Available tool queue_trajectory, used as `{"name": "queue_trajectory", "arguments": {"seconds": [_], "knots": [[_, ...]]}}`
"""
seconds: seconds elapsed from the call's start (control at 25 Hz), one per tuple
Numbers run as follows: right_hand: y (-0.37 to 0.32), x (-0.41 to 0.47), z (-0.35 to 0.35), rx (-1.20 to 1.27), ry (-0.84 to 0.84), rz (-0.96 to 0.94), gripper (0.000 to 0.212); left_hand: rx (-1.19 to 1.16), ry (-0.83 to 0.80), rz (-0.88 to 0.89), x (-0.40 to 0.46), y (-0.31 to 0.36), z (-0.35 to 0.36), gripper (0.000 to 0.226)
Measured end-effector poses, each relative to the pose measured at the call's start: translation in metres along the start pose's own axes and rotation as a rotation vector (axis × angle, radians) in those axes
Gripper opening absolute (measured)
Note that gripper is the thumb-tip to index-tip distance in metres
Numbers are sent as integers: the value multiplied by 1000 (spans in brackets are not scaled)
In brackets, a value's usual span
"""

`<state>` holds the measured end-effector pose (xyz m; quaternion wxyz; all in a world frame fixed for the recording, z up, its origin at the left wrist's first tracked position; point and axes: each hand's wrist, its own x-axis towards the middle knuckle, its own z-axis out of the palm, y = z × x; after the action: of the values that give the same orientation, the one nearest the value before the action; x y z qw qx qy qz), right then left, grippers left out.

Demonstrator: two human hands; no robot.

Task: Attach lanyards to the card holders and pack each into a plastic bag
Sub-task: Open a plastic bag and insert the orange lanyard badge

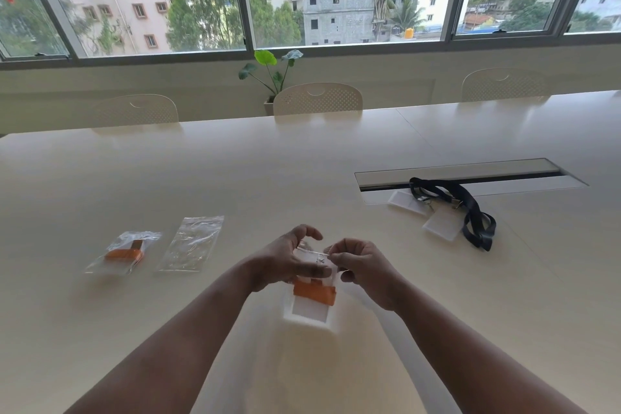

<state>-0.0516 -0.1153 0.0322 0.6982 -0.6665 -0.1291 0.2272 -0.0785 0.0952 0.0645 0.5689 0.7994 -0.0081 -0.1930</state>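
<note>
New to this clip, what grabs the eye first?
Front and centre, the left hand and right hand hold a clear plastic bag with a card holder and folded orange lanyard inside, fingers working at its top edge. To the left lie a packed bag and an empty bag. Far right, black lanyards rest tangled over white card holders beside the table's cable slot.
</note>
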Motion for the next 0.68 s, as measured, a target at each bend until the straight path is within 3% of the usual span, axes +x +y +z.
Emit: {"name": "queue_trajectory", "arguments": {"seconds": [0.12, 0.4, 0.68], "knots": [[1, 1, 0, 76, -24, -3, 20, -92, -22, 35, 1, -8, -2, 52], [15, 0, 3, 215, 17, -24, 19, -146, 20, 81, 6, -21, 4, 28], [24, 0, 1, 224, 50, -48, 9, -275, 72, 67, 10, -30, 7, 22]]}}
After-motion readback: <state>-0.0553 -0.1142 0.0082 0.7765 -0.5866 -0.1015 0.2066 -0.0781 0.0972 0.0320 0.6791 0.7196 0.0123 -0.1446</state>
